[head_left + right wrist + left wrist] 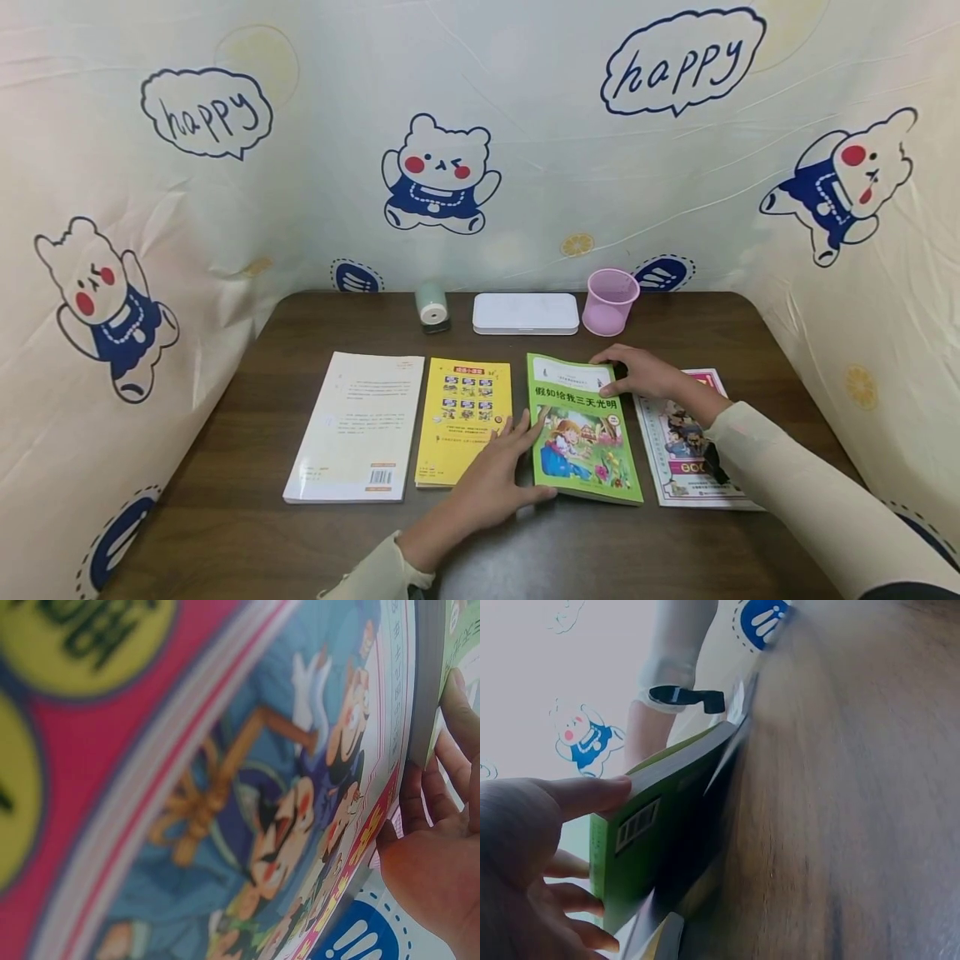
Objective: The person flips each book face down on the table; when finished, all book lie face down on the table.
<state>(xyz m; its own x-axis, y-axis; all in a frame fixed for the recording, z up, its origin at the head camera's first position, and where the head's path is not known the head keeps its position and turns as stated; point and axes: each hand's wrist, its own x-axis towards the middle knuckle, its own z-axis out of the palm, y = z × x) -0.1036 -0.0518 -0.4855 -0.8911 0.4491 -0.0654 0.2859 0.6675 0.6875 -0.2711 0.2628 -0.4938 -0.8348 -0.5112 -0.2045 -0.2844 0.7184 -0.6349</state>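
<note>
Green book (585, 446), placed third from the left in a row of four, between the two hands: to the right of the left hand (487, 479) and to the left of the right hand (647, 375). Its long axis runs away from the person, the far end leaning slightly left. Neither hand is nearer, since both touch it. The left hand, fingers spread apart, meets the left edge with its fingertips and the lower edge with its thumb; the right hand pinches the upper right edge, thumb over the cover and fingers beneath. The left wrist view shows the near end raised from the desk (592, 554), its barcode (638, 825) facing down.

The front cover is green, with a pale panel at the top, dark Chinese lettering and a figure in blue among flowers; the pages are pale.

Left of it lie a yellow book (459, 433) and a white book (356, 425); right of it, an illustrated book (678, 446), partly beneath the right forearm. Behind stand a white case (525, 313) and a pink cup (609, 310).
</note>
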